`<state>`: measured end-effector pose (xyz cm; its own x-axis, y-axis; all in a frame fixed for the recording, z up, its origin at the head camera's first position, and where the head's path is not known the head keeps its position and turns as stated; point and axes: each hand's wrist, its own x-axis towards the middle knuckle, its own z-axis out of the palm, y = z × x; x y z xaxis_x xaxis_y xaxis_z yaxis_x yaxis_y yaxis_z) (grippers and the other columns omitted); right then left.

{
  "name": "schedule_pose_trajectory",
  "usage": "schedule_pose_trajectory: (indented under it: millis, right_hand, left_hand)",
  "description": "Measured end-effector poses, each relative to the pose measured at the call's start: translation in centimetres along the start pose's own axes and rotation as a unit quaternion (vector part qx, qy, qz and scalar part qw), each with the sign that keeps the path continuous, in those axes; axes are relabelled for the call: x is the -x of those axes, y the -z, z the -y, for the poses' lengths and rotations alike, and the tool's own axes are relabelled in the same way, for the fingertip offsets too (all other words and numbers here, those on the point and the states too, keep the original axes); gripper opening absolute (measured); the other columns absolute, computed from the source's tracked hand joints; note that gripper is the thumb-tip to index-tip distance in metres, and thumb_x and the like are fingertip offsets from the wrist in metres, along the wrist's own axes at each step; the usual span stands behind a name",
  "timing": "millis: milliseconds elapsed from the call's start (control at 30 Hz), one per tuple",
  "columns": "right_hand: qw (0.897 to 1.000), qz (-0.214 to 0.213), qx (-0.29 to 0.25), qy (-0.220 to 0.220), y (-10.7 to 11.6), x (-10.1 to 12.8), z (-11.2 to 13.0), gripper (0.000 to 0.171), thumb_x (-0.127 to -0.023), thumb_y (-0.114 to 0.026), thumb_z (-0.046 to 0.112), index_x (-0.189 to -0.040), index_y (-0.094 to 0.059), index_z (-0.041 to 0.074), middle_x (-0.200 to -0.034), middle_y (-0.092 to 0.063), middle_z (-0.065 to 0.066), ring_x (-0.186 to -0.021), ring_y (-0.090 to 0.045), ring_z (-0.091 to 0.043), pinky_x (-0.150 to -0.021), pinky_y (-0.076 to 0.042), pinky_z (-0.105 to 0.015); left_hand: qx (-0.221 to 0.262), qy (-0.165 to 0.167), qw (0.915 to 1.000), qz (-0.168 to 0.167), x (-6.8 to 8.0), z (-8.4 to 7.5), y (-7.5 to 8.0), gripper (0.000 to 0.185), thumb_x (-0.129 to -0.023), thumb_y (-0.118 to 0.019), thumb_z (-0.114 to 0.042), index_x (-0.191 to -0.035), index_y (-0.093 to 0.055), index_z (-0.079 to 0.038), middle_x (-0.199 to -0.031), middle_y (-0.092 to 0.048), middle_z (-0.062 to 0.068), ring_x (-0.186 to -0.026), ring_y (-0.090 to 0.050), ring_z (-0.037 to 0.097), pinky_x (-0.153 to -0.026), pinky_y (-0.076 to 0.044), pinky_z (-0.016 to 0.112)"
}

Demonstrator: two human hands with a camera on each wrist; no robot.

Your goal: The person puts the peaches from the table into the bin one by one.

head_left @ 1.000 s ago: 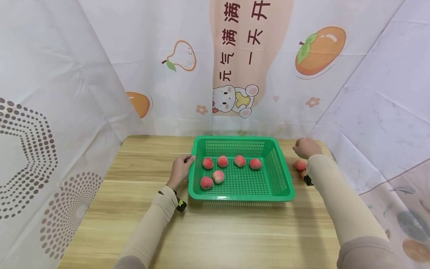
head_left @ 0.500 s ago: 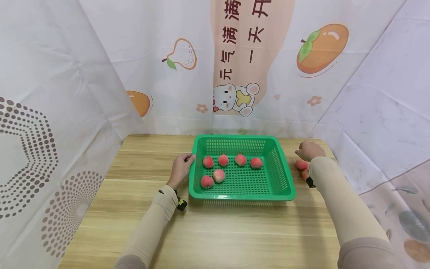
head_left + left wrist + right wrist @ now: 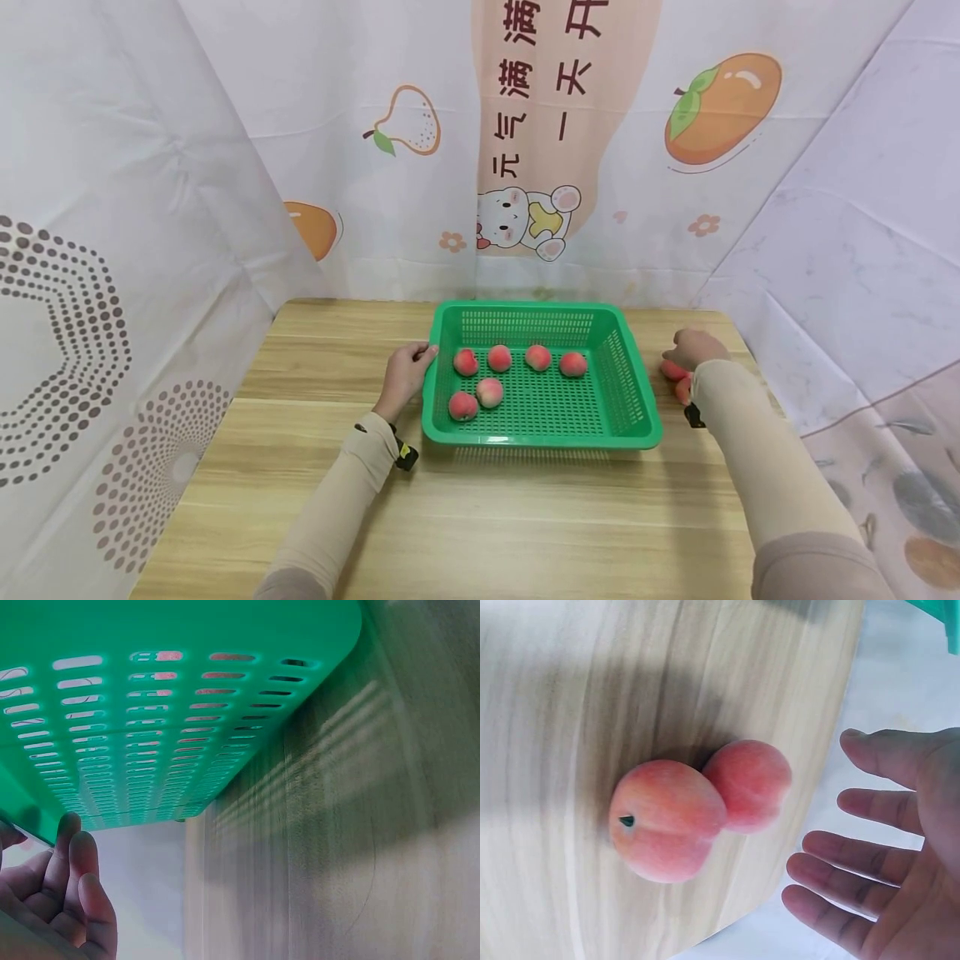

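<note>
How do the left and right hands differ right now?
The left hand touches the green basket at its left rim; the right hand touches nothing. The left hand's fingers curl at the rim; the right hand's are spread open beside two peaches on the table. Both wear beige sleeves.

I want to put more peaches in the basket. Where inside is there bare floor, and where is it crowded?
The basket has bare floor along its near edge and right half, below the peach row. The left side is crowded: two more peaches lie there, beside the left hand on the rim. Outside, the right hand hovers open over two peaches touching each other on the table.
</note>
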<state>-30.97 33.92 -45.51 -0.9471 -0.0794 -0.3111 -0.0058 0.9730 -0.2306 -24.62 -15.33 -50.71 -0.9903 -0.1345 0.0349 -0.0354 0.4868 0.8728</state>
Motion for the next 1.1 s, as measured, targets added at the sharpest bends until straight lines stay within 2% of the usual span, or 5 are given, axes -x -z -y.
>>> schedule_pose_trajectory:
  millis: [433, 667, 867, 967, 1100]
  right_hand:
    - [1.000, -0.007, 0.008, -0.015, -1.8, -0.7, -1.1, 0.066, -0.088, -0.056, 0.024, -0.137, -0.038, -0.016, -0.130, -0.046, -0.042, -0.113, -0.050, -0.052, -0.101, -0.039, -0.061]
    - [0.999, 0.005, -0.009, -0.035, -2.3, -0.7, -1.3, 0.067, -0.091, -0.050, 0.027, -0.141, -0.033, -0.014, -0.119, -0.055, -0.036, -0.096, -0.055, -0.042, -0.097, -0.042, -0.056]
    - [0.998, 0.032, -0.023, -0.050, -2.5, -0.3, -0.9, 0.042, -0.092, -0.046, 0.028, -0.114, -0.053, -0.007, -0.065, -0.063, -0.011, -0.070, -0.057, -0.028, -0.075, -0.046, -0.040]
    - [0.996, 0.039, -0.045, -0.062, -2.6, 0.0, -0.5, 0.037, -0.095, -0.046, 0.032, -0.101, -0.057, -0.002, -0.069, -0.062, -0.011, -0.069, -0.057, -0.027, -0.068, -0.046, -0.035]
    - [0.994, 0.048, -0.066, -0.069, -2.7, 0.2, -0.3, 0.042, -0.098, -0.048, 0.037, -0.106, -0.059, -0.002, -0.079, -0.063, -0.015, -0.073, -0.057, -0.028, -0.068, -0.045, -0.036]
  left_hand:
    - [0.003, 0.003, 1.0000, -0.001, 0.0, 0.0, 0.0, 0.039, -0.099, -0.056, -0.032, -0.122, -0.066, -0.001, -0.108, -0.070, 0.016, -0.093, -0.064, 0.024, -0.077, -0.052, 0.033]
    - [0.005, -0.002, 1.0000, -0.006, 0.0, 0.0, -0.1, 0.038, -0.099, -0.057, -0.032, -0.120, -0.067, -0.002, -0.106, -0.070, 0.015, -0.092, -0.064, 0.024, -0.076, -0.052, 0.033]
    - [0.007, -0.003, 1.0000, -0.006, 0.1, 0.0, -0.1, 0.038, -0.099, -0.057, -0.032, -0.120, -0.067, -0.002, -0.105, -0.070, 0.016, -0.091, -0.064, 0.025, -0.076, -0.052, 0.033]
    - [0.009, -0.004, 0.9999, -0.006, 0.1, 0.0, -0.1, 0.038, -0.099, -0.057, -0.031, -0.120, -0.067, -0.001, -0.105, -0.070, 0.016, -0.091, -0.064, 0.025, -0.076, -0.052, 0.032]
    - [0.007, -0.010, 0.9999, -0.008, 0.1, 0.0, -0.1, 0.038, -0.099, -0.057, -0.031, -0.119, -0.067, 0.000, -0.105, -0.070, 0.016, -0.091, -0.064, 0.024, -0.075, -0.051, 0.031]
